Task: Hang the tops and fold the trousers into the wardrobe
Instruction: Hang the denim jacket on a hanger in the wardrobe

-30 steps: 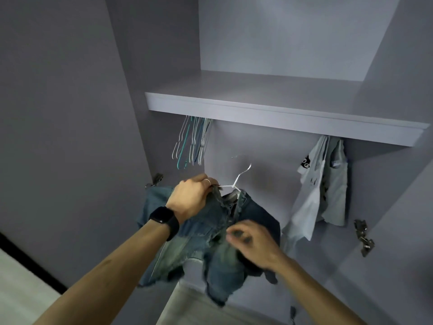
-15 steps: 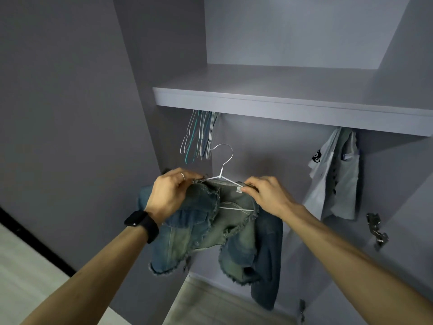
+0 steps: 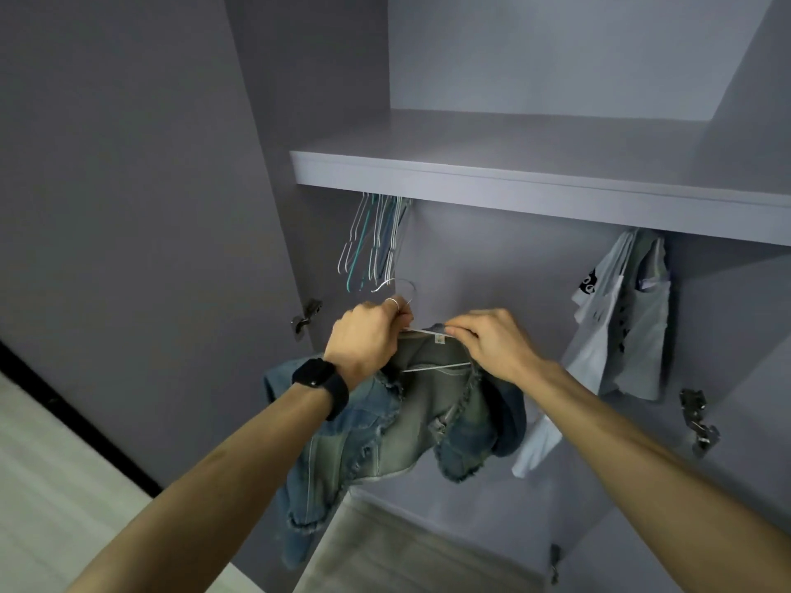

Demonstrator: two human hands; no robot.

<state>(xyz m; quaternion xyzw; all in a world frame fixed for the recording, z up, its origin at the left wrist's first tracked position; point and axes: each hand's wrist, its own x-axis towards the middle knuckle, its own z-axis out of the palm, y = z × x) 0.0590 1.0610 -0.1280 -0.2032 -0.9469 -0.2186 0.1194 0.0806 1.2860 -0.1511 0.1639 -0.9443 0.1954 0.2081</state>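
Wardrobe (image 3: 492, 267) is open, its shelf (image 3: 513, 181) well above both grips. Denim jacket (image 3: 385, 430) dangles right below them. Pale tops (image 3: 620, 318) hang off to the right, spare hangers (image 3: 372, 246) just above. Left hand (image 3: 364, 340) is clenched round the neck and right hand (image 3: 492, 344) pinches the shoulder of the white wire hanger (image 3: 432, 367) inside the jacket.

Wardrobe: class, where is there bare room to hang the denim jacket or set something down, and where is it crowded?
Free: under the shelf, between the empty hangers and the hung pale tops; also the shelf's top. Crowded: the hangers' left end and the tops' right end.
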